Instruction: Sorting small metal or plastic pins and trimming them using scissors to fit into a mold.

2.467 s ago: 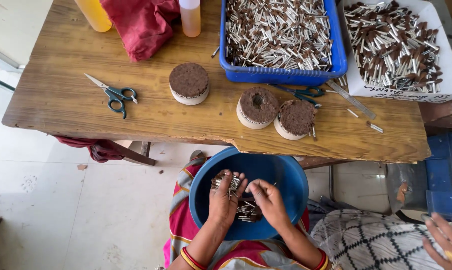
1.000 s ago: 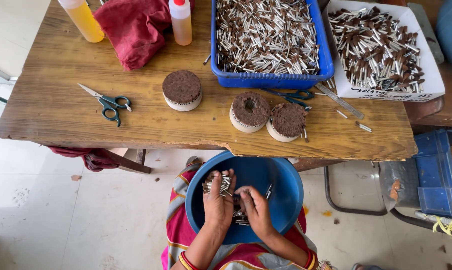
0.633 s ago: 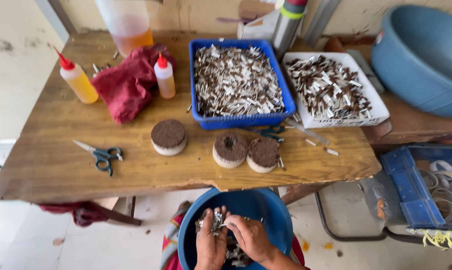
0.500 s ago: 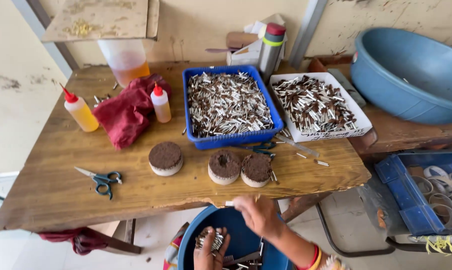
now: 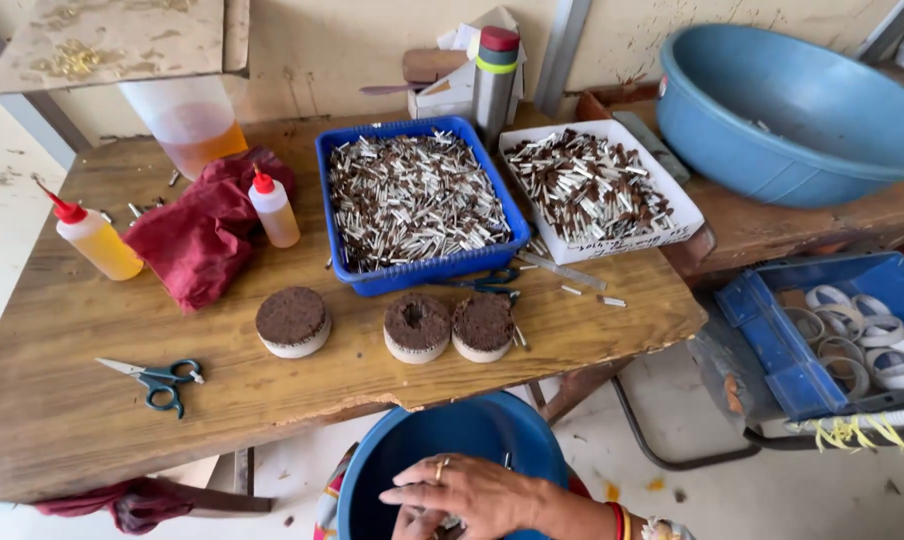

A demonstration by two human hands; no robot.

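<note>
Far beyond the hands, at the back edge of the bench [image 5: 92, 330], a small white carton [image 5: 450, 92] stands against the wall, its flaps open and a white paper sticking up from it. Just right of it, a white cardboard box [image 5: 684, 212] lies flat and open, rectangular and shallow, with small dark print along its near wall. No signs or screens show, and any labels on the bottles are too small to tell.

bare wood [image 5: 62, 340] left of scissors [image 5: 157, 378], discs [image 5: 417, 327] crowding centre
</note>
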